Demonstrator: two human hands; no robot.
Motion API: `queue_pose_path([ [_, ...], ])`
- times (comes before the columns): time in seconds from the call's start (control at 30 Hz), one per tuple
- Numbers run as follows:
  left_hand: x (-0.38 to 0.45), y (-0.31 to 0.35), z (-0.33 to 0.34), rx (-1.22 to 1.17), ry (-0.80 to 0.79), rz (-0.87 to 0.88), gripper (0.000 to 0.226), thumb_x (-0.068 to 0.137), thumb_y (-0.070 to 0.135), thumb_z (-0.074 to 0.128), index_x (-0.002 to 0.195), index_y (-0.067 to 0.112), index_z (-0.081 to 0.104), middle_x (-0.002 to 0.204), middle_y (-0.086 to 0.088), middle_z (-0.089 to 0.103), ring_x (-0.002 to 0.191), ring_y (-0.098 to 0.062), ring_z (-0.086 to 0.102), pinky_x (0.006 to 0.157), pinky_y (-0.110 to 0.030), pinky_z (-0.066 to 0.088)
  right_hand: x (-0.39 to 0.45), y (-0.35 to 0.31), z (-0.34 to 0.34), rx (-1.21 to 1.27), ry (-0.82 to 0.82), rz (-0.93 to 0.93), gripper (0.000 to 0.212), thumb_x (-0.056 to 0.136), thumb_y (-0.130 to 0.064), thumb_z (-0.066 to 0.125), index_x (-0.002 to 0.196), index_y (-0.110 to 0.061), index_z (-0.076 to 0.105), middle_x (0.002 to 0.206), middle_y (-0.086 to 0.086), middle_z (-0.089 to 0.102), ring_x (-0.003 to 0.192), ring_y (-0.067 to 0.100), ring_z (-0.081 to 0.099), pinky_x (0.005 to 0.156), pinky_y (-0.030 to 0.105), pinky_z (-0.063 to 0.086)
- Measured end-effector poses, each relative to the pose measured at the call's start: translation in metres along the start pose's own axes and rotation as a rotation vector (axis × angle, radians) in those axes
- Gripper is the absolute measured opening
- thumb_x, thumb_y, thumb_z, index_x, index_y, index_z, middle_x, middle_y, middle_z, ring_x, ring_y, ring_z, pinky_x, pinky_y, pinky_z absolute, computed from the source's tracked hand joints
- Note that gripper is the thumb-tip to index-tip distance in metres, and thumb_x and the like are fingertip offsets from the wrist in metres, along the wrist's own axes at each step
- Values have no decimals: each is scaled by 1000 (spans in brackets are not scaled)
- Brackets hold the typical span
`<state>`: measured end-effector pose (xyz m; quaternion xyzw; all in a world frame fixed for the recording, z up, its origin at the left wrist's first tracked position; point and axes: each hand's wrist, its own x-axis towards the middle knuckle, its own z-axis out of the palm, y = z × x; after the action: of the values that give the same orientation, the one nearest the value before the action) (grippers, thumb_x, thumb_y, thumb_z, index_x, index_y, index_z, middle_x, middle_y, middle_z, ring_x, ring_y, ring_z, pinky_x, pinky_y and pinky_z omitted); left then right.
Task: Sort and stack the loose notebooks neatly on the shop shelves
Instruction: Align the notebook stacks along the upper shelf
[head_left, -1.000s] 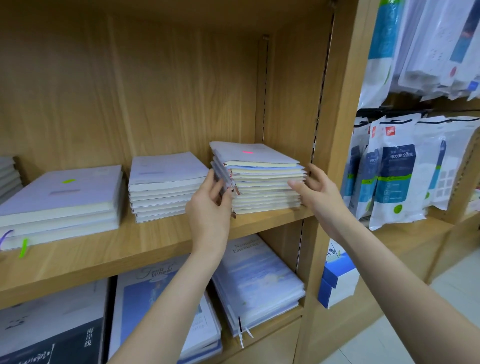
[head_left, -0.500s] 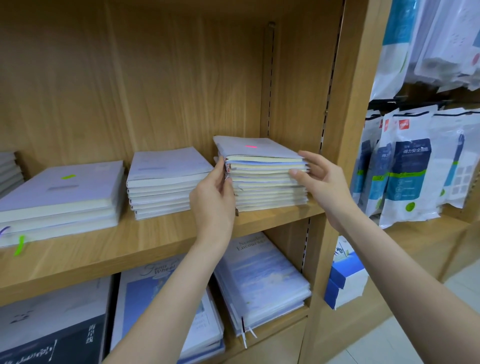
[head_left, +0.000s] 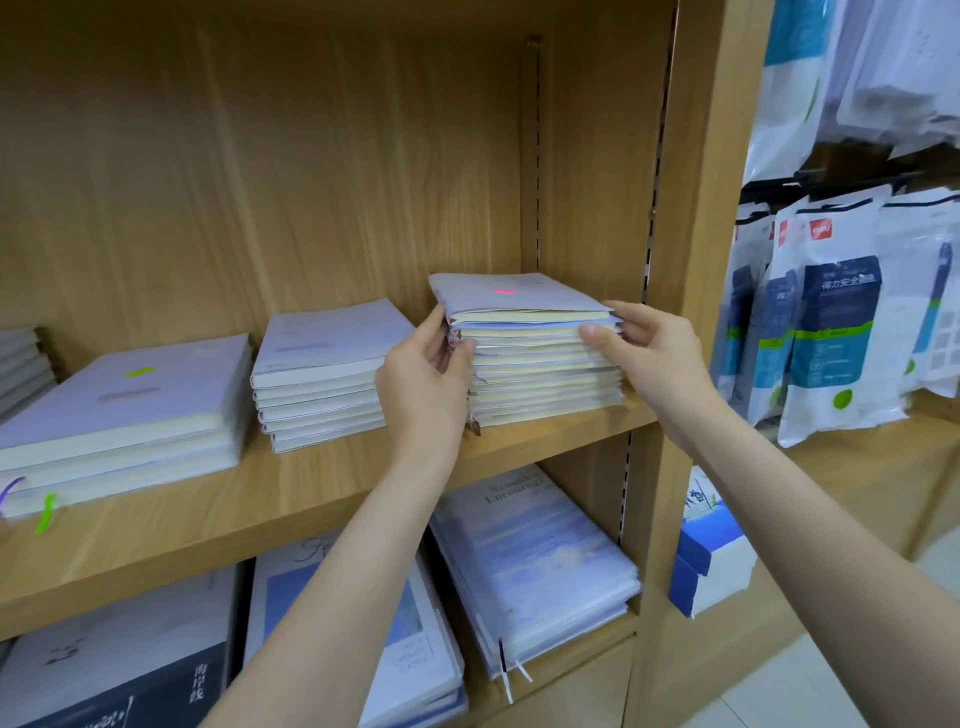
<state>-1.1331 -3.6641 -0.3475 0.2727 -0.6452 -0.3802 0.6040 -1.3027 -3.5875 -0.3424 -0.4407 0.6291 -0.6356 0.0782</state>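
A stack of lilac-covered notebooks with a pink sticker on top stands at the right end of the middle wooden shelf. My left hand grips the stack's front left corner, thumb on the front edges and fingers along the left side. My right hand holds the upper notebooks at the front right corner, thumb on the page edges and fingers along the right side. The stack's edges look nearly even. Two more lilac stacks, a small one and a wide one, lie to the left.
The shelf's upright side panel stands just right of the stack. Below lie blue-covered notebooks and dark ones. Packaged goods hang on the right, with a blue box under them.
Both hands have risen from the stack's lower part to its upper notebooks, and the splayed left edges have been pushed in line. The view has moved closer.
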Motion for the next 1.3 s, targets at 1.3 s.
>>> queue_pose_path([
  [1.3,-1,7,-8,63,-159,-47,57,89,16,61,142,15,37,112,30,56,89,20,51,83,-6,38,-9,6,12,99,57,-87,33,91,-31,57,123,-23,55,112,0,66,102,5,60,87,22,48],
])
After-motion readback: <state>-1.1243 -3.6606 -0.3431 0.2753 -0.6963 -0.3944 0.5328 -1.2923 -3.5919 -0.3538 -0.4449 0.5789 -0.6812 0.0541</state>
